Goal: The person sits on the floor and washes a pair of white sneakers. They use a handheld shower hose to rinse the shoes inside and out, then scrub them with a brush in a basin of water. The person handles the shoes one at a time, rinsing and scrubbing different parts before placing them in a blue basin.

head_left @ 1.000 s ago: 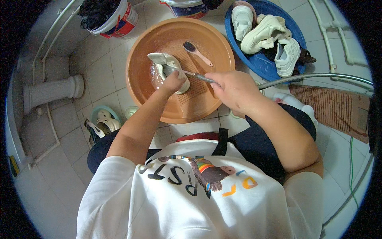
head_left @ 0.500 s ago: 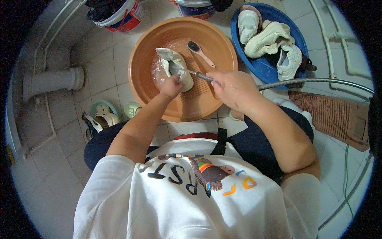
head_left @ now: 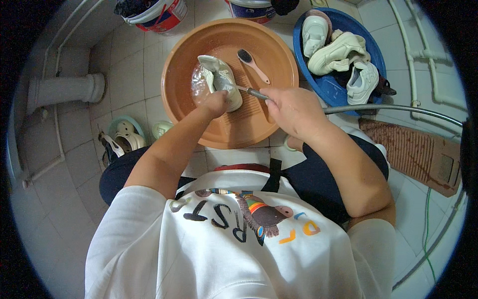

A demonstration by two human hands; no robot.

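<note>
A white shoe [head_left: 226,74] stands tilted in a round orange basin [head_left: 174,55] with a ribbed washboard slope moulded inside. My left hand [head_left: 217,103] is closed on the shoe's near side, its fingertips partly hidden. In my right hand [head_left: 298,110] is the end of a grey metal hose [head_left: 256,93], pointed at the shoe opening. Water shows in the shoe and splashes onto the basin floor beside it. A pink-handled scrubbing brush [head_left: 256,70] with dark bristles lies in the basin, right of the shoe and touching neither hand.
A blue tub [head_left: 298,47] at the far right holds several white shoes [head_left: 343,52]. A brown washboard [head_left: 413,152] lies to the right, under the hose. Two buckets [head_left: 159,17] stand behind the basin. At left, a small green basin [head_left: 142,127] holds footwear, near a white floor pipe [head_left: 67,93].
The opening of the shoe has filled with more visible water, and its tongue flap has shifted. My left hand has turned slightly on the shoe; my right keeps holding the hose.
</note>
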